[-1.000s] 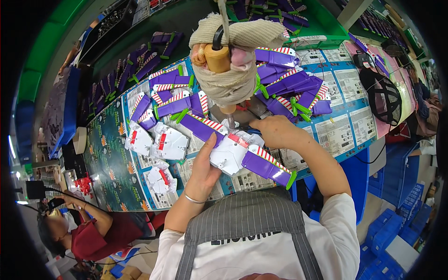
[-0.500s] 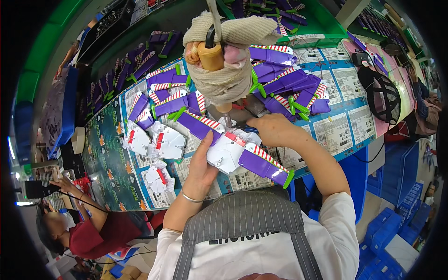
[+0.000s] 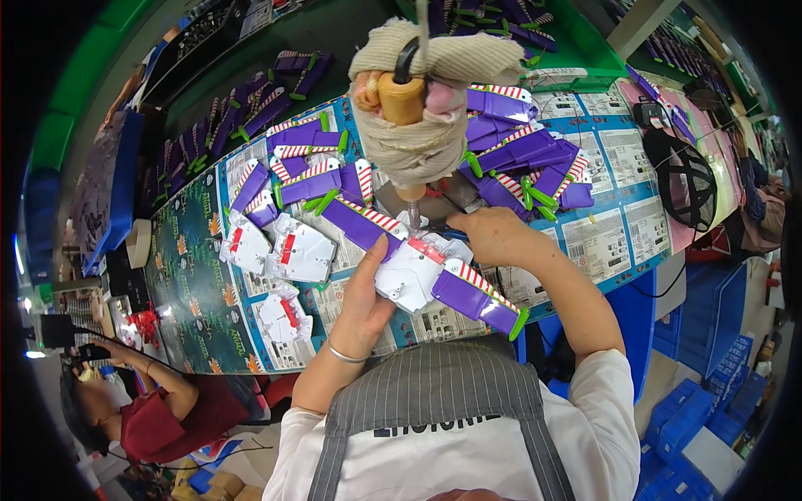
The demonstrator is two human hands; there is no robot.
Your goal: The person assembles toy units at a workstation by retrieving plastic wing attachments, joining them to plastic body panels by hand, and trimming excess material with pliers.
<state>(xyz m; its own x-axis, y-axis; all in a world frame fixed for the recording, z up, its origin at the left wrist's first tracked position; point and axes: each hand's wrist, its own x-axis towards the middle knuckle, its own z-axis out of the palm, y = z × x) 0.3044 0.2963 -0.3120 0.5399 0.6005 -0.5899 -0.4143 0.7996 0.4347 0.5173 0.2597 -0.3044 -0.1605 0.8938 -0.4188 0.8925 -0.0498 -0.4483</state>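
My left hand (image 3: pixel 362 294) grips a white plastic toy body (image 3: pixel 404 279) by its left side, thumb on top. Two purple wings with red-and-white striped edges spread from it: the left wing (image 3: pixel 357 225) and the green-tipped right wing (image 3: pixel 473 299). A hanging electric screwdriver (image 3: pixel 408 125), wrapped in beige cloth, points down with its bit (image 3: pixel 413 217) at the body's far edge. Just right of the bit, my right hand (image 3: pixel 494 236) has its fingers closed. A dark, thin thing shows at their tips, too small to name.
Several white bodies with red parts, one being this white body (image 3: pixel 302 250), lie at left. Loose purple wings (image 3: pixel 522 150) are heaped at the far right, more at the far left. A green bin (image 3: pixel 576 77) stands behind. A black mesh cap (image 3: pixel 681 174) lies at right; a co-worker (image 3: pixel 167 409) sits at left.
The screwdriver's wrapped upper part has swung a little to the right, its bit still at the white body. Both hands keep nearly the same place on and beside the toy.
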